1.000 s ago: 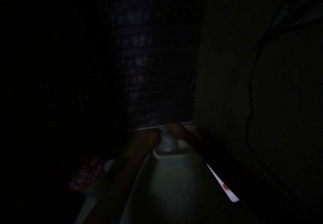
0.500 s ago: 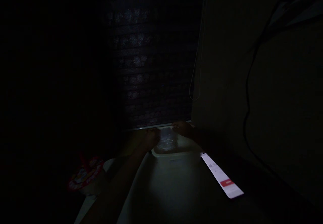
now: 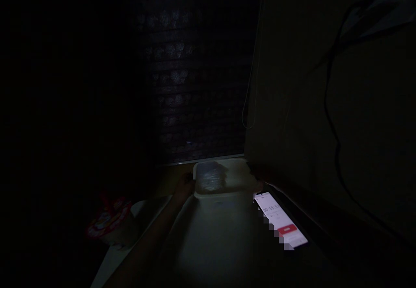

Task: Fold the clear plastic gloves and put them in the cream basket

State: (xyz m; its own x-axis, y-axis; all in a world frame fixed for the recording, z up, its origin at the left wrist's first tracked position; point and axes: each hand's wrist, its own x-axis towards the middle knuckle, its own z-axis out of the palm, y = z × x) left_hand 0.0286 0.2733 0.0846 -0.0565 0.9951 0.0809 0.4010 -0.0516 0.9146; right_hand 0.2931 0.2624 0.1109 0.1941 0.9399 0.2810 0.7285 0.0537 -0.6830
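The scene is very dark. A pale white tub (image 3: pixel 224 194) stands at the far end of a light surface, with a crumpled clear plastic thing (image 3: pixel 209 177) inside it. My left hand (image 3: pixel 184 188) rests against the tub's left rim, fingers curled at its corner. My right hand (image 3: pixel 258 186) shows only faintly at the tub's right corner, just above a lit phone (image 3: pixel 280 221); its fingers are lost in the dark.
The phone lies screen-up on the right with a red button showing. A red-and-white packet (image 3: pixel 108 221) sits at the left. Behind the tub hangs a dark blind (image 3: pixel 195 84) with a cord loop (image 3: pixel 248 110). A cable (image 3: pixel 331 119) runs down the right wall.
Both hands have come off the clear plastic at the tub's far rim and moved apart to its left and right sides. The phone screen now faces up more fully.
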